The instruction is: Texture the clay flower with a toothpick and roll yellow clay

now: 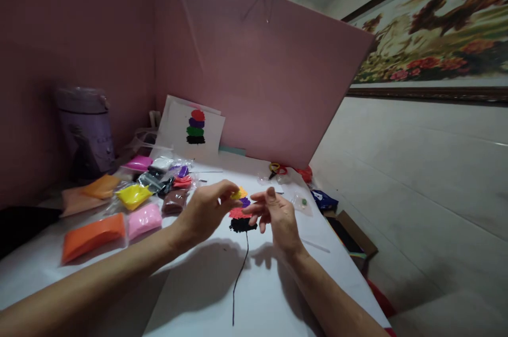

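A: L hand pinches a yellow clay bit at centre, just over the clay stack. R hand?

B: Loose, fingers spread, holding nothing. Clay looks light, soft, prob. squashable; fingertip hold at its edges only.

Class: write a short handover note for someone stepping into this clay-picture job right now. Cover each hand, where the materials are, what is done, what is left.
Left hand: pinching a small yellow clay piece above the sheet.
Right hand: open, holding nothing, fingers beside the stack.
White sheet: black clay at the bottom with a black line below it, red clay above, purple clay on top.
Reference card leans on the pink board: red, purple, green, black.
Clay packets lie to the left.
Left: the yellow is not yet pressed on, as far as visible.
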The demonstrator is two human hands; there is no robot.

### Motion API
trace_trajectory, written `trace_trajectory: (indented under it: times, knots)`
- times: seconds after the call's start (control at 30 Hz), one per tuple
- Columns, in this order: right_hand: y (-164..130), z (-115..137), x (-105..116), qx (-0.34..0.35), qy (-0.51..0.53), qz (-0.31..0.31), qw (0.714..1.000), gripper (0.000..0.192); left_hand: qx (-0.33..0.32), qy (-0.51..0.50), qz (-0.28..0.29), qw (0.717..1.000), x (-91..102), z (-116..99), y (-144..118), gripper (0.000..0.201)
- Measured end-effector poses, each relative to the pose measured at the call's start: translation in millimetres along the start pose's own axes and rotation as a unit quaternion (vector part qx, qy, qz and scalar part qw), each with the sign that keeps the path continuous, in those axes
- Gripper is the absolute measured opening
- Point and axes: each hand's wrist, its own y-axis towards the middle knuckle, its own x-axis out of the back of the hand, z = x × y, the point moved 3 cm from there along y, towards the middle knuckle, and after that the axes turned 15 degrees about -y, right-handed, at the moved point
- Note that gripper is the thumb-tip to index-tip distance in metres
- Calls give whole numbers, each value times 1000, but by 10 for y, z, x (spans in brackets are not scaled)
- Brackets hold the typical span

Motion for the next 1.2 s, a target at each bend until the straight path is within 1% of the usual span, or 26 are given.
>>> trace_trajectory:
  times: [0.07, 0.13, 0.2, 0.3, 0.37, 0.43, 0.53, 0.6, 0.7, 0.77, 0.87, 0.97, 1.1, 1.2]
  knots:
    - [23, 11, 70, -1, 10, -64, 998, 57, 52, -44, -37, 997, 79, 60, -11, 20]
    - [39, 11, 116, 0, 18, -108, 994, 55, 110, -101, -63, 987, 127, 128, -55, 24]
    - [43, 0, 129, 4, 17, -130, 991, 54, 157, -141, -79, 974, 138, 194, -121, 25]
    - [19, -15, 107, 27, -1, -141, 990, 53, 190, -170, -83, 963, 93, 270, -204, 23]
    - [-10, -14, 85, 52, -17, -141, 988, 52, 195, -196, -94, 956, 57, 300, -229, 21]
    - [-37, -6, 71, 72, -28, -140, 987, 51, 192, -212, -114, 952, 37, 309, -231, 26]
    - [-57, 12, 75, 81, -33, -145, 986, 50, 188, -213, -124, 951, 29, 289, -221, 26]
    - [-52, 23, 89, 80, -29, -154, 984, 50, 200, -209, -117, 950, 28, 273, -224, 25]
    - [-28, 33, 108, 75, -13, -167, 983, 50, 217, -192, -91, 953, 17, 260, -244, 25]
    - [-10, 32, 117, 72, -3, -175, 982, 51, 216, -183, -73, 956, 3, 263, -262, 29]
    - [8, 21, 123, 70, 6, -182, 981, 52, 213, -186, -63, 957, -21, 281, -286, 28]
    - [16, 3, 119, 72, 6, -179, 981, 52, 209, -188, -66, 958, -35, 284, -287, 30]
    - [16, -16, 105, 76, -5, -166, 983, 52, 194, -160, -82, 964, -16, 261, -267, 23]
    - [12, -24, 95, 84, -11, -153, 984, 51, 202, -150, -53, 966, -18, 276, -280, 31]
